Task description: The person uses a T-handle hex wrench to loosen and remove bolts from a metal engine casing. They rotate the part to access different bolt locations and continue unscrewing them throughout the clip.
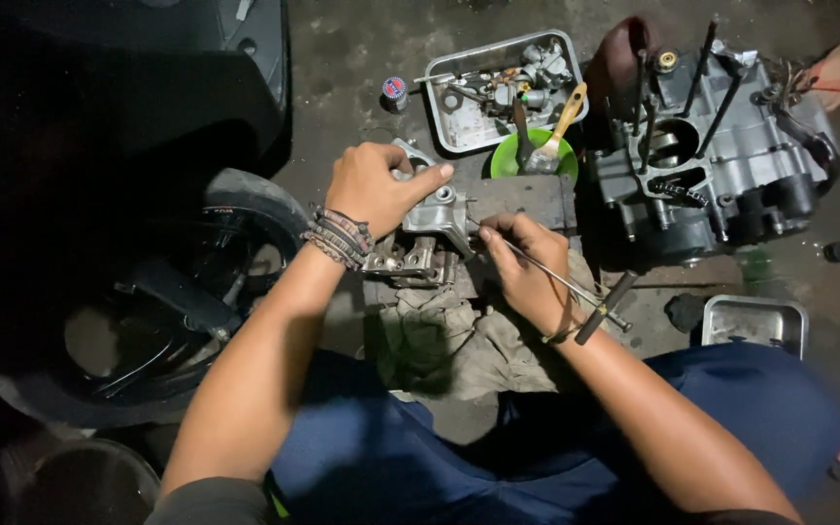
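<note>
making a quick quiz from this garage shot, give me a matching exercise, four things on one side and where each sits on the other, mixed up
Things:
1. grey metal cylinder head
2. long thin T-handle tool
3. wooden-handled paintbrush
4. grey engine crankcase with upright studs

Places:
A. in the green round bowl
B. under the left hand
C. on the floor at far right
D. in the right hand

Pairs: 1-B, 2-D, 3-A, 4-C
</note>
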